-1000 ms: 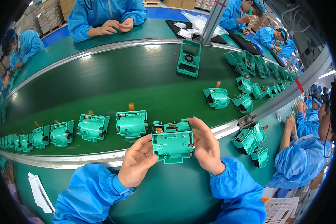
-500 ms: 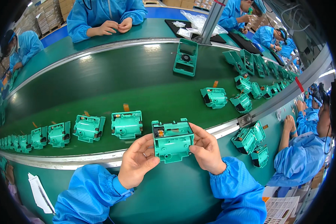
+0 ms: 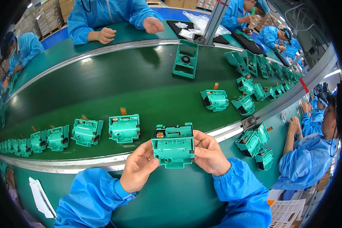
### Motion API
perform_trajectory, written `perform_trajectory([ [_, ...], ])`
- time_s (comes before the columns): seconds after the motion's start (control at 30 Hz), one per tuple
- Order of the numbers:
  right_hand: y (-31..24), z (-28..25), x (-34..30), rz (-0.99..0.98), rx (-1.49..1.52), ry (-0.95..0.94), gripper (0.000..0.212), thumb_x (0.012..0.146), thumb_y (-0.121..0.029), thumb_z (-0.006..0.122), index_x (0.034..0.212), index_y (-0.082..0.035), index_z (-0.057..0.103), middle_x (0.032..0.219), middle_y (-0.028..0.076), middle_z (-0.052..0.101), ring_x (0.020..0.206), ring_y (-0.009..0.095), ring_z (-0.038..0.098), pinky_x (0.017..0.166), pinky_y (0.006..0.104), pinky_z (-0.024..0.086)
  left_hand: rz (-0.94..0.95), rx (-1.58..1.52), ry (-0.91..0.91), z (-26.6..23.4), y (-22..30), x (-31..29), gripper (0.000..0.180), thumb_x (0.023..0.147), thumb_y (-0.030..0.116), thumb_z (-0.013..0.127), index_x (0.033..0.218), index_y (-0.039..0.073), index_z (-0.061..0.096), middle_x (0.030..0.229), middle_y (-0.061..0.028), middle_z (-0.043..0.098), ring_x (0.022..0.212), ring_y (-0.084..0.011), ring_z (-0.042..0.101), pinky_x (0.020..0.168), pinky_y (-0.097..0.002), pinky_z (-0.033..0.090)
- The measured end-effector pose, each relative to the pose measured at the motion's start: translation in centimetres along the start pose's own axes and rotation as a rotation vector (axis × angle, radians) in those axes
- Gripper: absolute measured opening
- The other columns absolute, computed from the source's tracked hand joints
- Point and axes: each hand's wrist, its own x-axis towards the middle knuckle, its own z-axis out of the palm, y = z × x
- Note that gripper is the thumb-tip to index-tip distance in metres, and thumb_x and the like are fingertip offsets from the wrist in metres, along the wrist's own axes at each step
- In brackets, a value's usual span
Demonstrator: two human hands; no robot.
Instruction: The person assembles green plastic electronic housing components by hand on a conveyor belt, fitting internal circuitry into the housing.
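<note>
Both my hands hold one green plastic housing (image 3: 173,148) up in front of me, over the near edge of the conveyor belt. My left hand (image 3: 138,167) is closed on its left side, the thumb on the lower left corner. Fingers of my right hand (image 3: 210,154) grip the right side, with the thumb pressed to the front. An opening at the housing's top shows a dark interior and a small copper-coloured part (image 3: 160,134) at the left. Just beyond my left hand, a similar housing (image 3: 124,128) with an orange ribbon stands on the belt.
More green housings (image 3: 87,132) line the belt (image 3: 102,83) to the left and right. A larger green frame with a round black part (image 3: 185,59) lies farther off. Several housings (image 3: 264,159) sit at the right, below a metal post (image 3: 292,95). Co-workers in blue (image 3: 110,19) surround the line.
The housing in my hands has shifted slightly left and tilted a little. Items on the belt have slid left. The co-worker opposite has parted their hands, one reaching out over the belt.
</note>
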Motion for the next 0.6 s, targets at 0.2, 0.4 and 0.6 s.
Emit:
perform_trajectory([
  [0.2, -0.1, 0.3, -0.1, -0.005, 0.018, -0.013, 0.044, 0.081, -0.008, 0.057, 0.120, 0.001, 0.039, 0.113, 0.009, 0.053, 0.099, 0.014, 0.052, 0.082, 0.0277, 0.042, -0.044, -0.065, -0.045, 0.1, -0.2, 0.3, 0.050, 0.085, 0.007, 0.052, 0.128, -0.003, 0.029, 0.119, -0.0137, 0.047, 0.111, -0.0204, 0.045, 0.094, -0.0348, 0.036],
  [0.4, 0.6, 0.0, 0.0, -0.022, 0.021, -0.041, 0.043, 0.082, -0.005, 0.055, 0.121, 0.000, 0.039, 0.113, 0.009, 0.053, 0.101, 0.015, 0.051, 0.085, 0.0296, 0.041, -0.034, -0.063, -0.008, -0.2, -0.4, 0.0, 0.051, 0.084, 0.005, 0.051, 0.129, -0.003, 0.029, 0.122, -0.0127, 0.045, 0.114, -0.0201, 0.042, 0.095, -0.0351, 0.033],
  [0.6, 2.3, 0.1, -0.5, -0.178, -0.296, -0.175, 0.036, 0.080, 0.004, 0.055, 0.116, 0.003, 0.046, 0.107, 0.013, 0.056, 0.099, 0.018, 0.054, 0.084, 0.0301, 0.044, 0.249, 0.267, -0.138, -0.7, -0.2, -0.3, 0.098, 0.059, 0.000, 0.077, 0.134, 0.001, 0.014, 0.129, -0.0088, 0.029, 0.119, -0.0210, 0.034, 0.098, -0.0374, 0.031],
])
